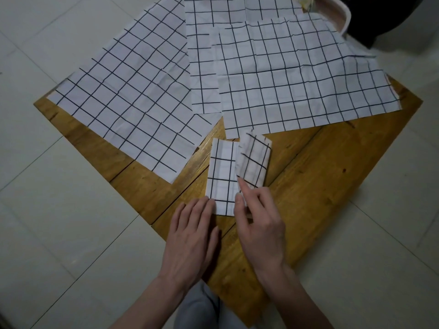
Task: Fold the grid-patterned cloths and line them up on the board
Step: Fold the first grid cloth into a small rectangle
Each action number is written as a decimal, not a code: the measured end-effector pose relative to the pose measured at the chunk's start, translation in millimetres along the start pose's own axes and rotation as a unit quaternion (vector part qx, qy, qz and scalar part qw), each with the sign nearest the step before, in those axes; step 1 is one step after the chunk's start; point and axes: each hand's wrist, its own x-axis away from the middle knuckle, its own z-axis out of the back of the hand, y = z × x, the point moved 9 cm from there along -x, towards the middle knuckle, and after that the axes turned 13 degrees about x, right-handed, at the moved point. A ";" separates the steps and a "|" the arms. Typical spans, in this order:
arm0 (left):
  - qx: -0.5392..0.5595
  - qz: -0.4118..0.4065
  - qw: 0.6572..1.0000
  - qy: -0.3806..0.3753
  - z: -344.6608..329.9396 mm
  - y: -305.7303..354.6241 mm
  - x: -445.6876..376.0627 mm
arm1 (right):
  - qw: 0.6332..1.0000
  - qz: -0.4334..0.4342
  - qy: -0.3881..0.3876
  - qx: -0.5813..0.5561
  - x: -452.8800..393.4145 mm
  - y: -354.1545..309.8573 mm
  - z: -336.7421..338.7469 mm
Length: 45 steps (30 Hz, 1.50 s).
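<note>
Nearest me, my left hand point(192, 231) lies flat on the wooden board point(332, 186), its fingers point(202, 205) straight and together, tips resting on the near edge of the flat folded cloth point(222, 176). Just right of those fingers, my right hand point(259, 222) pinches the near end of the second folded cloth point(254, 160) between thumb and forefinger; that cloth tilts up, touching the flat one's right edge. Beyond my fingers, from left to right, lie three unfolded grid cloths: the left cloth point(133, 96), the middle cloth point(204, 55), and the right cloth point(304, 79) overlapping it. Pale floor tiles point(47, 210) surround the board.
</note>
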 end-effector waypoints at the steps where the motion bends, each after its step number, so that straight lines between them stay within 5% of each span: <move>1: 0.004 -0.001 1.000 0.001 -0.2 -0.7 -0.4 | 1.000 0.008 -0.007 0.009 -0.2 -2.8 -4.5; 10: 0.073 0.011 0.996 0.040 7.5 -4.2 -1.4 | 0.994 0.054 -0.084 0.038 3.7 -17.6 -46.7; 22: 0.034 -0.022 0.999 0.024 1.0 -4.7 1.3 | 0.958 -0.010 -0.273 -0.081 6.1 2.4 -68.1; 28: 0.009 -0.019 1.000 0.020 4.1 -8.0 -0.2 | 0.981 0.095 -0.168 0.024 -25.0 13.6 -29.7; 33: -0.042 -0.075 0.996 0.007 3.8 1.3 0.2 | 0.955 0.201 -0.157 0.149 -29.9 33.1 -30.8; 37: -0.101 -0.125 0.986 -0.038 -14.4 20.9 6.7 | 0.945 0.188 -0.173 0.202 -21.3 38.4 -29.8; 45: -0.107 -0.042 0.993 -0.021 -2.3 0.6 -6.4 | 0.943 0.084 -0.192 0.258 9.6 32.6 -26.4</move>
